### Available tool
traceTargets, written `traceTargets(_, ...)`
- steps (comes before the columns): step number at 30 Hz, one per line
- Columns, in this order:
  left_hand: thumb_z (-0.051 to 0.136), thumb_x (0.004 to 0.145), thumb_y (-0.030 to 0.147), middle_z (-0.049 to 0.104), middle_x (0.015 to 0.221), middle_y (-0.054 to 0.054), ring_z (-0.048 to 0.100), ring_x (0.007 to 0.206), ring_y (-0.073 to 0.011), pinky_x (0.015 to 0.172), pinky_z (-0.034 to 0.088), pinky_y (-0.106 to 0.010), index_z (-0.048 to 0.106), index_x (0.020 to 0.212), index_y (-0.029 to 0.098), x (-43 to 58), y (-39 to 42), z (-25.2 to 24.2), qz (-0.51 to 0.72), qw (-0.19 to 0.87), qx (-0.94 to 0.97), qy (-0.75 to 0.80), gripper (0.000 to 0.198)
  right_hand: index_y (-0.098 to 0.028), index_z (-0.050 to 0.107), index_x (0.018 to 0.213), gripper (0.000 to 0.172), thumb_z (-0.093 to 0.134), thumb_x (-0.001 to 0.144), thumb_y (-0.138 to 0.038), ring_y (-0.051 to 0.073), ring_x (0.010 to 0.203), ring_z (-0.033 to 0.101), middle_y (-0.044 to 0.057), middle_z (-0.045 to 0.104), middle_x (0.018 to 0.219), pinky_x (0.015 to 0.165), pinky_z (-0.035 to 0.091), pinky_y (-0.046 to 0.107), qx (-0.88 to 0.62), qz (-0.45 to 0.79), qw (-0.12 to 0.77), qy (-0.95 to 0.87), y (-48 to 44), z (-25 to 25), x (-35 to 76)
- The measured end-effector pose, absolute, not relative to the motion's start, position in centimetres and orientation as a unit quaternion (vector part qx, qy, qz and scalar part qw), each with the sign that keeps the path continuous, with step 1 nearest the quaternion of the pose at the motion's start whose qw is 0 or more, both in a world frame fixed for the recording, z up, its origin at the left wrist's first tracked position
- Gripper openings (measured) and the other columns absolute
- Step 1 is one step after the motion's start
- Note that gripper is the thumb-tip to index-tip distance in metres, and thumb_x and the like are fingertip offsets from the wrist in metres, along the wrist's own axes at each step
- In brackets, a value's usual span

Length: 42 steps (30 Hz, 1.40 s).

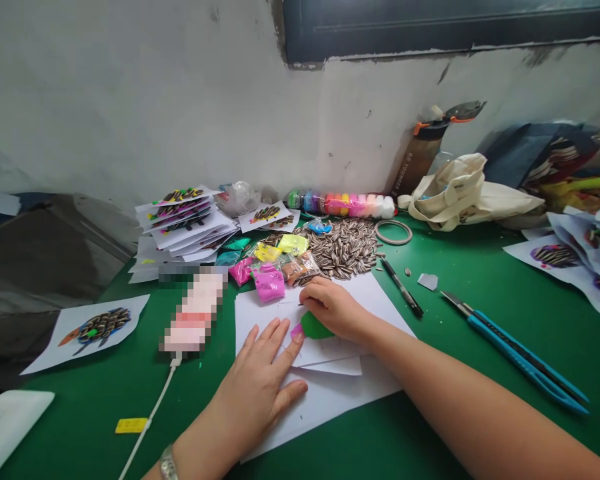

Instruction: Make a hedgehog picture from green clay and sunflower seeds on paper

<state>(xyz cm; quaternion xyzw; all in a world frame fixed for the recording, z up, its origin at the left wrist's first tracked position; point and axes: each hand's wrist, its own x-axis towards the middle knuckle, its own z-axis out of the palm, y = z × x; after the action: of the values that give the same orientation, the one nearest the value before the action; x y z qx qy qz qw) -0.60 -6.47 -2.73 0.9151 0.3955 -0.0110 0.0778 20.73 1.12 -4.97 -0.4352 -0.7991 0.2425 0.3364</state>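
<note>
My left hand [255,387] lies flat on white paper sheets [330,400], fingers spread, with its index fingertip against a bit of pink modelling clay [297,331]. My right hand [333,308] curls over a green clay shape [315,325] on the paper. A small dark tip shows at its fingers, but what they pinch is hidden. Just beyond the hands lie bags of coloured clay [269,280] and a heap of striped sunflower seeds [340,250].
A black pen [403,288] and a blue craft knife [515,350] lie to the right on the green table [80,413]. Stacked seed-picture cards [180,220] stand at the back left, beside a blurred corded device [193,310]. Clay tubs [340,205], a cloth bag [460,193] and a bottle [420,150] line the wall.
</note>
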Motion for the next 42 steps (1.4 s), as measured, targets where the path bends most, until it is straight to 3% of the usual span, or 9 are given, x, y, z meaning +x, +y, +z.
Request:
traceTargets(5, 0.041, 0.095, 0.052, 0.03, 0.154, -0.014, 0.03, 0.141, -0.0326, 0.109, 0.031, -0.059, 0.021, 0.151, 0.025, -0.6, -6.8, -2.9, -0.002, 0.062, 0.909, 0.412, 0.066, -0.016, 0.065, 0.082, 0.017, 0.054, 0.085, -0.003, 0.015, 0.081, 0.058, 0.004, 0.061, 0.085, 0.074, 0.045, 0.025, -0.433, 0.253, 0.344, -0.794, 1.2, -5.3, 20.7)
traceTargets(12, 0.04, 0.095, 0.051, 0.033, 0.153, -0.012, 0.033, 0.139, -0.0302, 0.111, 0.032, -0.053, 0.017, 0.152, 0.021, -1.0, -7.4, -3.6, 0.018, 0.003, 0.908, 0.418, 0.068, -0.017, 0.058, 0.089, 0.017, 0.043, 0.093, -0.01, 0.017, 0.083, 0.053, 0.007, 0.058, 0.089, 0.074, 0.043, 0.028, -0.416, 0.19, 0.365, -0.811, 1.1, -4.6, 20.9)
traceTargets(16, 0.042, 0.095, 0.048, 0.035, 0.153, -0.01, 0.035, 0.138, -0.0308, 0.11, 0.033, -0.052, 0.021, 0.151, 0.024, -1.4, -7.7, -3.8, 0.033, -0.001, 0.908, 0.419, 0.065, -0.016, 0.059, 0.093, 0.016, 0.045, 0.092, -0.01, 0.017, 0.078, 0.052, 0.006, 0.059, 0.086, 0.069, 0.04, 0.026, -0.388, 0.173, 0.299, -0.854, 0.1, -3.4, 21.1)
traceTargets(21, 0.044, 0.095, 0.047, 0.037, 0.151, -0.013, 0.037, 0.138, -0.0291, 0.111, 0.034, -0.05, 0.022, 0.151, 0.017, -1.5, -7.8, -3.8, 0.052, 0.009, 0.907, 0.419, 0.067, -0.018, 0.065, 0.088, 0.014, 0.053, 0.09, -0.011, 0.013, 0.073, 0.053, 0.002, 0.059, 0.081, 0.064, 0.037, 0.022, -0.367, 0.223, 0.213, -0.878, -1.3, -2.7, 20.7)
traceTargets(26, 0.047, 0.094, 0.045, 0.039, 0.15, -0.013, 0.038, 0.137, -0.0303, 0.11, 0.035, -0.052, 0.035, 0.146, 0.017, -1.5, -7.7, -3.9, 0.063, 0.022, 0.907, 0.416, 0.061, -0.016, 0.066, 0.087, 0.013, 0.055, 0.09, -0.012, 0.014, 0.074, 0.052, 0.003, 0.059, 0.078, 0.065, 0.037, 0.023, -0.354, 0.202, 0.182, -0.895, -1.9, -2.4, 20.3)
traceTargets(42, 0.052, 0.09, 0.042, 0.041, 0.149, -0.014, 0.036, 0.138, -0.0294, 0.113, 0.031, -0.052, 0.041, 0.141, 0.013, -1.2, -7.8, -3.7, 0.063, 0.05, 0.899, 0.431, 0.06, -0.016, 0.061, 0.094, 0.011, 0.05, 0.094, -0.014, 0.016, 0.085, 0.046, 0.006, 0.055, 0.091, 0.075, 0.04, 0.025, -0.308, 0.167, 0.098, -0.932, -2.4, -2.0, 20.1)
